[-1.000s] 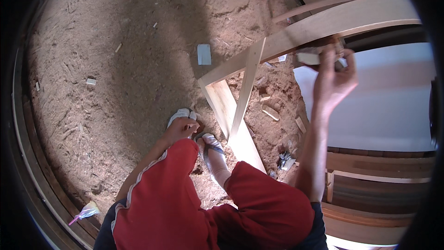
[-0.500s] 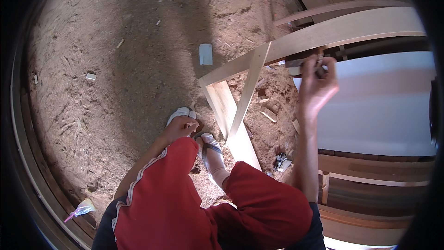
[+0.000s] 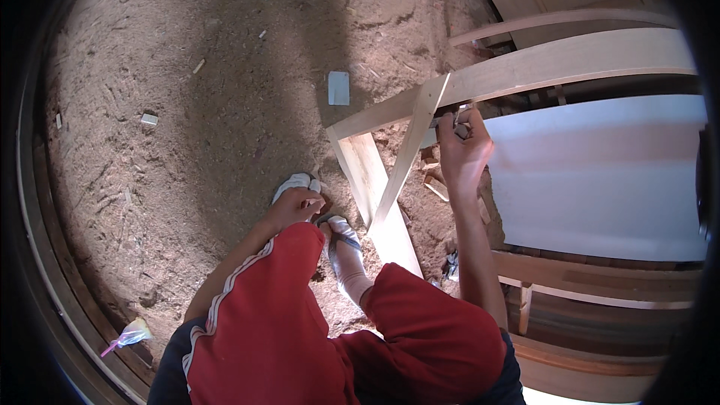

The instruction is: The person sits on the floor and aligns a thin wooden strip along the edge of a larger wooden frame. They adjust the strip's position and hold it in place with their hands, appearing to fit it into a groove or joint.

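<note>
My right hand [image 3: 466, 142] is closed at the lower edge of a long pale wooden board [image 3: 555, 64]. It grips a small dark tool [image 3: 448, 114], mostly hidden by my fingers, so its kind cannot be made out. Just left of that hand a slanting wooden brace [image 3: 411, 154] crosses from the long board to a lower board [image 3: 375, 180], which meets the long board at a corner. My left hand [image 3: 296, 208] hangs loosely beside my left knee, above my foot, with fingers slightly bent and nothing seen in it.
Right of my right forearm lies a large white panel [image 3: 600, 180], with stacked wooden frames [image 3: 600, 277] below it. A pale rectangular piece [image 3: 338, 88] and small wood scraps [image 3: 149, 118] lie on the brown, dusty ground. A plastic bag [image 3: 136, 331] with a pink straw lies at lower left.
My right hand has moved left along the lower edge of the long board, toward the brace, with the dark tool in it. My left hand stays by the knee.
</note>
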`<move>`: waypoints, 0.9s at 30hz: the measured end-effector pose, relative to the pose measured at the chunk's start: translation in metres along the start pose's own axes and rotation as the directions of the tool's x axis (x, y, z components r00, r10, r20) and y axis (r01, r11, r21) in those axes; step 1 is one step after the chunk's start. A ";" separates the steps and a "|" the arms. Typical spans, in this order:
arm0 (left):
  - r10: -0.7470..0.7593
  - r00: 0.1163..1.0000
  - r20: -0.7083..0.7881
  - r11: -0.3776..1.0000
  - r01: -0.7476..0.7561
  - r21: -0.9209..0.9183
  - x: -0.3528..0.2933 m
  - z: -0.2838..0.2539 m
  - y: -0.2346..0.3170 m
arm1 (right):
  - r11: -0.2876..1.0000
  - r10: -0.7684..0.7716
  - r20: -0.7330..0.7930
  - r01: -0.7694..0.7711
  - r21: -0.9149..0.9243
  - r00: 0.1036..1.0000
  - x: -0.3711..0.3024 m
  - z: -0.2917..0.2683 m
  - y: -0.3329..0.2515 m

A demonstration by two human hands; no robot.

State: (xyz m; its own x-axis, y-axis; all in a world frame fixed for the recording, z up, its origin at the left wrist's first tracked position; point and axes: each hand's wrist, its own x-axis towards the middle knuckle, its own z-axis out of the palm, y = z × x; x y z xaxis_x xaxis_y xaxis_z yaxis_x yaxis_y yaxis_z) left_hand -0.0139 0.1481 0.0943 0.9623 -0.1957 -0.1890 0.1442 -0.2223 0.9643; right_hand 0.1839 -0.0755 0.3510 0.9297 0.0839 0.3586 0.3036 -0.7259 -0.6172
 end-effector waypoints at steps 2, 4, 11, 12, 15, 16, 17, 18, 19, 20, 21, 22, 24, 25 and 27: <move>0.016 1.000 -0.001 1.000 -0.016 -0.027 0.002 0.003 0.000 | 0.996 0.070 0.040 -0.072 0.049 0.997 -0.006 0.005 0.008; 0.028 1.000 -0.013 0.999 -0.028 -0.045 0.000 0.001 0.000 | 0.991 0.103 0.071 -0.108 0.076 0.992 -0.009 0.012 0.012; 0.029 1.000 -0.004 0.999 -0.029 -0.031 0.001 0.000 0.000 | 0.973 0.118 0.001 -0.116 0.199 0.993 0.000 0.005 0.019; 0.033 0.999 0.000 0.999 -0.033 -0.018 0.001 -0.001 -0.003 | 0.981 0.099 -0.014 -0.096 0.169 0.995 0.003 0.000 0.014; 0.035 0.999 -0.014 0.999 -0.035 -0.012 -0.001 0.000 -0.002 | 0.993 0.049 -0.072 -0.041 0.110 0.996 0.012 -0.013 -0.006; 0.034 0.999 -0.024 0.999 -0.034 -0.015 -0.001 0.000 -0.001 | 0.996 0.029 -0.091 -0.021 0.088 0.995 0.013 -0.015 -0.008; 0.026 1.000 -0.012 1.000 -0.026 -0.016 0.000 0.000 0.001 | 0.993 0.015 -0.099 -0.003 0.115 0.995 0.017 -0.019 -0.005; 0.013 1.000 -0.005 1.000 -0.013 -0.012 -0.002 -0.002 0.001 | 0.993 0.005 -0.115 0.009 0.119 0.993 0.021 -0.022 -0.003; -0.001 1.000 0.001 1.000 0.001 -0.008 -0.003 -0.005 0.002 | 0.992 -0.004 -0.131 0.021 0.122 0.991 0.025 -0.026 -0.002; -0.003 1.000 -0.001 1.000 0.003 0.004 -0.004 -0.007 0.002 | 0.991 -0.013 -0.147 0.032 0.126 0.989 0.028 -0.027 -0.003; 0.013 1.000 0.017 1.000 -0.013 -0.001 0.001 -0.001 0.005 | 0.991 -0.016 -0.192 0.040 0.125 0.981 0.030 -0.040 -0.014; 0.030 0.999 0.035 1.000 -0.030 -0.007 0.006 0.005 0.008 | 0.993 -0.020 -0.226 0.045 0.105 0.974 0.033 -0.053 -0.024; 0.016 1.000 0.014 1.000 -0.016 0.014 0.002 -0.001 0.002 | 0.989 -0.020 -0.269 0.057 0.134 0.963 0.039 -0.053 -0.036; 0.010 1.000 0.004 1.000 -0.010 0.023 -0.001 -0.004 0.000 | 0.986 -0.003 -0.268 0.048 0.162 0.963 0.040 -0.051 -0.042; 0.012 1.000 -0.023 1.000 -0.012 -0.002 -0.001 -0.001 -0.004 | 0.996 -0.028 -0.269 0.048 0.069 0.963 0.038 -0.050 -0.037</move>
State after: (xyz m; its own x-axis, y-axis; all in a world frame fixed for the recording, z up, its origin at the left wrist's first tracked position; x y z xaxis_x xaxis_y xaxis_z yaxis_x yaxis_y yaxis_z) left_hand -0.0150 0.1504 0.0909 0.9690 -0.1761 -0.1733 0.1332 -0.2184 0.9667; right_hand 0.1979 -0.0795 0.4224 0.8305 -0.0830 0.5509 0.3614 -0.6722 -0.6461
